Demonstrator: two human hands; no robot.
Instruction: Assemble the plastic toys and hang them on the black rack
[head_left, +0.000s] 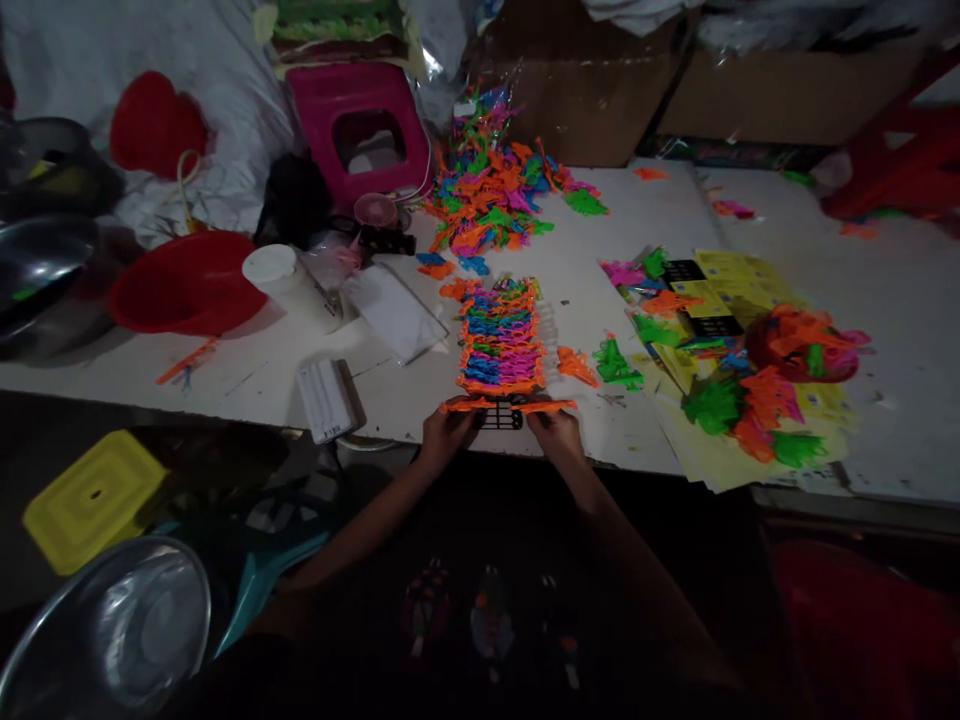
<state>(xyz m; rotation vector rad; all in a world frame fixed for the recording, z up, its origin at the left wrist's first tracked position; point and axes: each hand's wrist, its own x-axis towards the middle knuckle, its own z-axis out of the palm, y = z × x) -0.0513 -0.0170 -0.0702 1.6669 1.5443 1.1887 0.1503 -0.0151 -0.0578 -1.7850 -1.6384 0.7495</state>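
Observation:
At the front edge of the white table, my left hand [445,436] pinches an orange plastic piece [466,405]. My right hand [556,434] grips another orange plastic piece [549,407], level with the first. Between the hands a black rack [501,413] with thin bars shows, touching or very near my fingers. Just behind it lie tight rows of small plastic pieces [501,340] in orange, pink, blue and green, stacked side by side. The exact kind of these pieces is too small and dim to tell. A loose orange piece [577,366] and a green bunch [618,364] lie to the right.
A large heap of bright plastic pieces [495,200] spreads behind the rows. On the right, yellow printed sheets [742,280] carry more bunches and a full red bowl [825,375]. Leftward are a white box [325,400], a white cup [289,285] and a red basin [187,285].

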